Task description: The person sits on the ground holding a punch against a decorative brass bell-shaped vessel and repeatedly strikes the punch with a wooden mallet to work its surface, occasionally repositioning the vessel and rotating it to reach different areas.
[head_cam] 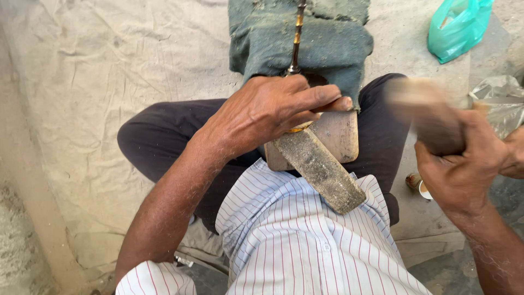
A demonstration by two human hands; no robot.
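Slender brown-and-brass metal rod (297,38) is standing nearly upright over a dusty dark-green folded cloth (327,41), its lower end disappearing under the left hand (262,112), which is lying across a pale rectangular wooden block (341,134) on the lap with the fingers extended flat and pressing down. Just below that hand, a grey, gritty, bar-shaped stone (322,172) is slanting down toward the striped white shirt (295,240). Further right, the right hand (464,164) is gripping a blurred brown wooden mallet-like tool (426,112), raised well apart from the block, while a crumpled green plastic bag (456,27) is lying on the ground beyond.
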